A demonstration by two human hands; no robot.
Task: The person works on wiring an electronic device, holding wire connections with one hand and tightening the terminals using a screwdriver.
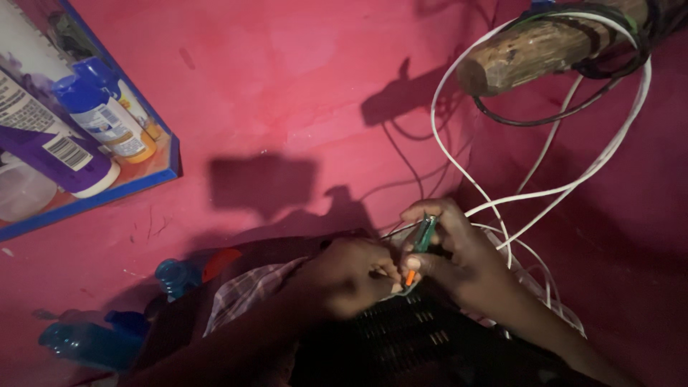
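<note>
head view: right hand (459,251) fingers pinch a green-handled screwdriver (421,240), tip down at centre; left hand (351,276) fingers clench a small part beside it. steady the part, keep the tip seated.

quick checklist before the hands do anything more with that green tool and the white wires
1. Grip on tool: the right hand holds the green tool with an orange tip upright between its fingers: ok.
2. Support: the left hand presses in beside the tool's orange end: ok.
3. What the tip touches: hidden by the fingers: cannot tell.
4. White wires run from the wooden pole down past the right hand, looped and crossing: not ok, tangled.
5. Light: dim, with shadows on the pink wall: not ok.
6. Black ribbed object under the hands: too dark to identify: cannot tell.
</note>
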